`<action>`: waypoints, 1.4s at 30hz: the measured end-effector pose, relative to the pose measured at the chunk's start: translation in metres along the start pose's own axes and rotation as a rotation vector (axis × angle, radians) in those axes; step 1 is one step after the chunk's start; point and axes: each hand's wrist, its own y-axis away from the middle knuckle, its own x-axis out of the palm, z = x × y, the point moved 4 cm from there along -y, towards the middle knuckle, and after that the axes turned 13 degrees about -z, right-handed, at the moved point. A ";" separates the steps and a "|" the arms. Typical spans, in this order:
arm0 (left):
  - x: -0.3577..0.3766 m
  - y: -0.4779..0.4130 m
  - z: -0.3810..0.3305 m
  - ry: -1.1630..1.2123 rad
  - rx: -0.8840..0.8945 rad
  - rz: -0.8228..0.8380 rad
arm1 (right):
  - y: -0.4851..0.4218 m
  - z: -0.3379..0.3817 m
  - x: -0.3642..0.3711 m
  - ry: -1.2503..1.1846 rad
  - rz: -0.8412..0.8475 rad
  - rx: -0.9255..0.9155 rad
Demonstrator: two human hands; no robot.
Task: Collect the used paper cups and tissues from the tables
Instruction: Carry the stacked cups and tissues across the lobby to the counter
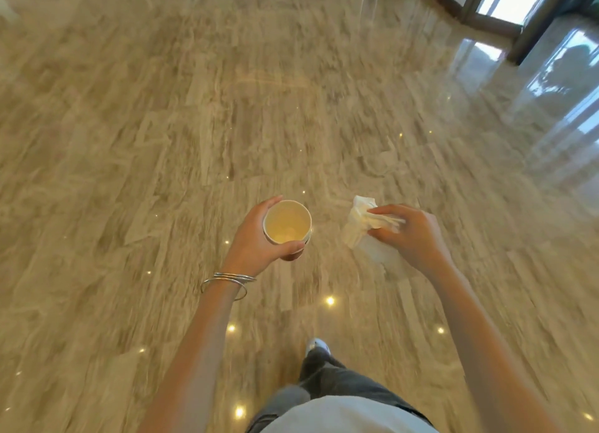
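**Two hands full above a polished floor**

Head view: two things could go wrong from here. The paper cup (287, 222) is held upright only by its side, between the thumb and fingers of the left hand (256, 238). Its inside looks yellowish, and I cannot tell if any drink remains. If it does, a tilt or a hasty step could spill it on the glossy floor (162, 141), which may then become slippery. The tissue (359, 225) is only pinched at one end by the fingertips of the right hand (410, 235). Most of it hangs loose, so a piece could slip out and fall.

Both forearms reach forward in front of the body, and the hands are apart. The left hand curls round the cup, with bangles (227, 282) at the wrist. The right hand is palm down, its fingers closed on the tissue. No counter is visible here.
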 end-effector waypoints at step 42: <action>0.210 -0.929 -0.022 0.046 0.008 0.018 | -0.930 0.034 0.153 -0.049 -0.021 0.021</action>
